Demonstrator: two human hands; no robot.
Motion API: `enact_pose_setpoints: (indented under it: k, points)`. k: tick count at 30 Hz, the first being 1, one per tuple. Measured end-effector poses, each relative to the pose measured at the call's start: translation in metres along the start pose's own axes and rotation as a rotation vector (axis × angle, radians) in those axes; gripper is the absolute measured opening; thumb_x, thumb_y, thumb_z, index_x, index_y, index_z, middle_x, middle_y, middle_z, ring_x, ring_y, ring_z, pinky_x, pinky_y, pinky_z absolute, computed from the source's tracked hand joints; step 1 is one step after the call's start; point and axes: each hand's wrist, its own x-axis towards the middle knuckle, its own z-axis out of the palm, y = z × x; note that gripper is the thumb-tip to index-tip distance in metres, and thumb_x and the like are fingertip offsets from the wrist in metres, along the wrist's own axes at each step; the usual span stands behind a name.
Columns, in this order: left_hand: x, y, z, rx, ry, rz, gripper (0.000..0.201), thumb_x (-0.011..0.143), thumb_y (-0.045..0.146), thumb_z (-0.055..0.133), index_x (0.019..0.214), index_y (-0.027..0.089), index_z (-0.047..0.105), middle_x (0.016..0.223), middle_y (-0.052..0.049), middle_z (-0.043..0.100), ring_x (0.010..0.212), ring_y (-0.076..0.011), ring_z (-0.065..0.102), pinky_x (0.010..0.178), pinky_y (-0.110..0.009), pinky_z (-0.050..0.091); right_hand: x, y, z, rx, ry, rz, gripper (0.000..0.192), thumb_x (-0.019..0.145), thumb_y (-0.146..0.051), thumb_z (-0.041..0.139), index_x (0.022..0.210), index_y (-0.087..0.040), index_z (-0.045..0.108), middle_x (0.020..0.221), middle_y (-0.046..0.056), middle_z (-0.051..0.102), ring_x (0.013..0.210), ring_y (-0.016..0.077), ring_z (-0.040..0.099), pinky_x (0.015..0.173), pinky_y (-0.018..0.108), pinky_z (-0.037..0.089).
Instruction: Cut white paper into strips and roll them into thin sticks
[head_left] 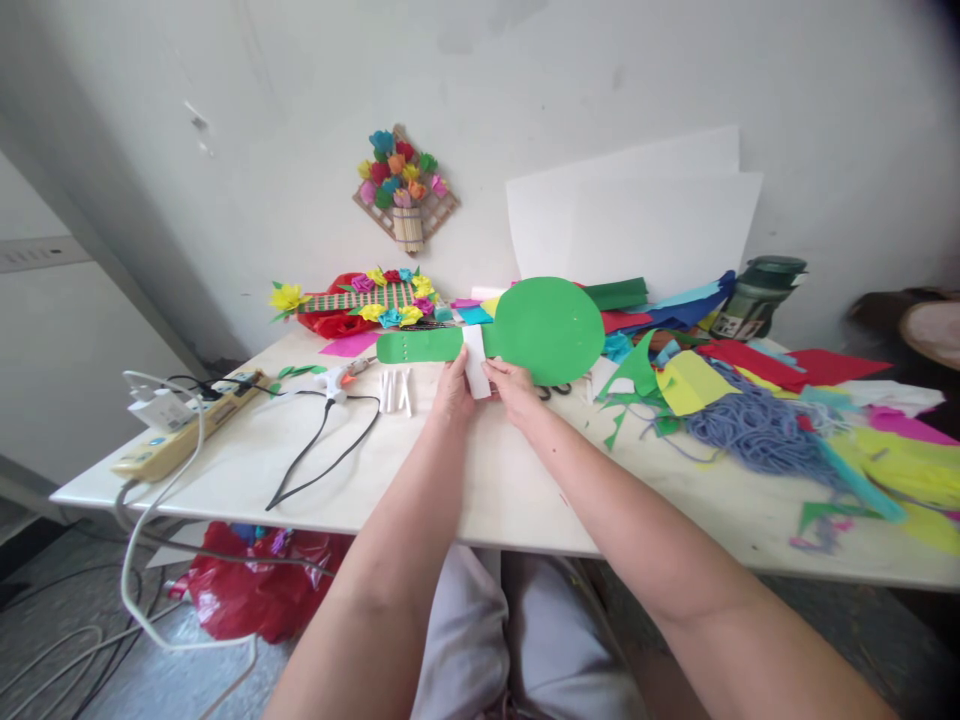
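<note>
Both of my hands hold a paper piece upright over the white table (247, 470). It has a large green round part (551, 328) on the right, a green strip (418, 345) on the left and a white band (475, 362) wrapped around the middle. My left hand (452, 390) pinches the white band from the left. My right hand (514, 385) grips it from the right, under the green round part.
A glue gun (341, 376) with a black cord and small white sticks (395, 390) lie left of my hands. A power strip (191, 425) sits at the left edge. Coloured paper scraps and blue-grey yarn (757, 425) cover the right side. White sheets (637, 225) lean on the wall.
</note>
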Motion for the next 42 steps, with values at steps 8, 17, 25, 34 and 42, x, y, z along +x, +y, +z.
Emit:
enact_pose_setpoints:
  k: [8, 17, 25, 34, 42]
  points:
    - [0.002, -0.001, -0.003, -0.012, -0.021, -0.022, 0.029, 0.081, 0.037, 0.057, 0.093, 0.011, 0.06, 0.07, -0.01, 0.069, 0.083, -0.0259, 0.068, 0.081, -0.042, 0.053, 0.007, 0.006, -0.001, -0.018, -0.012, 0.005, 0.027, 0.076, -0.019, 0.063, 0.1, -0.013, 0.071, 0.106, 0.01, 0.069, 0.081, 0.0149, 0.067, 0.07, 0.027, 0.055]
    - [0.001, 0.001, -0.002, 0.006, -0.013, -0.038, 0.03, 0.082, 0.037, 0.056, 0.094, 0.009, 0.059, 0.07, -0.011, 0.069, 0.079, -0.0255, 0.068, 0.08, -0.042, 0.053, 0.008, 0.008, -0.002, -0.074, -0.021, -0.015, 0.033, 0.075, -0.024, 0.064, 0.106, -0.014, 0.07, 0.09, 0.01, 0.073, 0.077, 0.0176, 0.068, 0.071, 0.032, 0.056]
    - [-0.003, 0.004, 0.002, -0.003, 0.018, -0.069, 0.03, 0.086, 0.036, 0.049, 0.098, 0.01, 0.06, 0.073, -0.01, 0.069, 0.077, -0.0232, 0.068, 0.079, -0.039, 0.053, 0.0, 0.003, 0.002, -0.031, 0.003, -0.004, 0.03, 0.074, -0.021, 0.063, 0.102, -0.014, 0.071, 0.082, 0.007, 0.073, 0.067, 0.0153, 0.067, 0.064, 0.03, 0.056]
    - [0.002, 0.012, -0.003, -0.028, -0.031, -0.122, 0.042, 0.086, 0.044, 0.045, 0.096, 0.008, 0.063, 0.08, -0.014, 0.07, 0.089, -0.0277, 0.067, 0.083, -0.041, 0.052, -0.002, 0.004, 0.002, -0.003, -0.023, -0.083, 0.028, 0.071, -0.023, 0.065, 0.096, -0.014, 0.073, 0.086, 0.007, 0.073, 0.072, 0.0166, 0.067, 0.064, 0.03, 0.055]
    - [0.021, 0.007, -0.003, -0.057, 0.162, 0.07, 0.022, 0.09, 0.027, 0.046, 0.101, 0.012, 0.058, 0.075, -0.007, 0.069, 0.075, -0.0171, 0.068, 0.079, -0.031, 0.053, 0.0, -0.005, -0.004, -0.008, 0.042, -0.099, 0.035, 0.072, -0.029, 0.065, 0.103, -0.014, 0.071, 0.084, 0.007, 0.073, 0.066, 0.0169, 0.066, 0.058, 0.03, 0.054]
